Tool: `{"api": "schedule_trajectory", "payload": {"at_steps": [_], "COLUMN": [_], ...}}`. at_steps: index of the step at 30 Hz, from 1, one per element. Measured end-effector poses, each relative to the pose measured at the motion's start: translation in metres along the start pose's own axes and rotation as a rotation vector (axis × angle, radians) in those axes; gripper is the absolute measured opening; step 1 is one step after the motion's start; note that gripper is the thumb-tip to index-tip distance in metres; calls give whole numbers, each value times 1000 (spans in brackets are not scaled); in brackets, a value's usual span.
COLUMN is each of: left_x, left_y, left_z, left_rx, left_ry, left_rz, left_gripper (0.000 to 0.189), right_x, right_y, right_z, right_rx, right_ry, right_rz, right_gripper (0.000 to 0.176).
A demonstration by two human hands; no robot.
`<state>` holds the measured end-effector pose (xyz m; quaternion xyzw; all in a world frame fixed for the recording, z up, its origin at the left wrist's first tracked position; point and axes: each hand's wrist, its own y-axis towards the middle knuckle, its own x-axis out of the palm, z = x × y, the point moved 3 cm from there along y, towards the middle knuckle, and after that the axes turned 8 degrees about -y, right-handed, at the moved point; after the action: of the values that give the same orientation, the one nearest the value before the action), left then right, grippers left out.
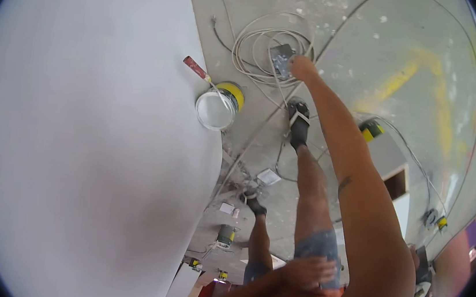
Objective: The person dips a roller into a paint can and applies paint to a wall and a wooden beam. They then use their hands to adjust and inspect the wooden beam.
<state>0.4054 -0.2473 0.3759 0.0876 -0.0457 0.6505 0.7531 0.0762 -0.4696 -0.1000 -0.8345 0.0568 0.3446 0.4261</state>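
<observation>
My right hand [301, 68] reaches far out over the floor and grips the edge of a dark grey, flat rectangular pad [281, 60] smeared with white. In this view the pad overlaps a coil of pale cable [249, 48] on the floor. My left hand [312, 272], slightly blurred, is close to my body in front of my shorts, fingers stretched out and holding nothing. Below and left of the pad stands a bucket [233, 94] with a yellow and dark green label and white contents. A red-handled tool [197, 69] with a thin pale shaft leans across its rim.
A large smooth white surface [89, 133] fills the left side. Cables run over the dusty concrete floor [342, 38]. Another labelled bucket [226, 235] stands lower down, and a grey box [385, 158] is to the right. A small white card [268, 177] lies between my feet.
</observation>
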Motion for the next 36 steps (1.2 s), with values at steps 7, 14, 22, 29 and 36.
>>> {"api": "schedule_trajectory", "payload": {"at_steps": [7,14,22,29,36], "left_x": [-18,-3,-3,-13,-12], "left_y": [4,-22,-24,-49,-159], "left_z": [-30,-29,5,33,105], "left_rx": [-127,-60,-87,-268,-281], "left_ry": [-233,-154,90,354,666], "left_rz": [-51,33,27,367,866], "left_gripper": [38,38,38,37,37], "right_x": [29,49,80,20,-13], "right_y": [67,32,-118,-335,-511], "right_z": [16,30,13,-61,-186], "right_rx": [168,298,143,67,-441], "right_ry": [-202,16,406,477,231], "right_rz": [272,240,321,77,265], "right_gripper": [31,39,42,35,36]}}
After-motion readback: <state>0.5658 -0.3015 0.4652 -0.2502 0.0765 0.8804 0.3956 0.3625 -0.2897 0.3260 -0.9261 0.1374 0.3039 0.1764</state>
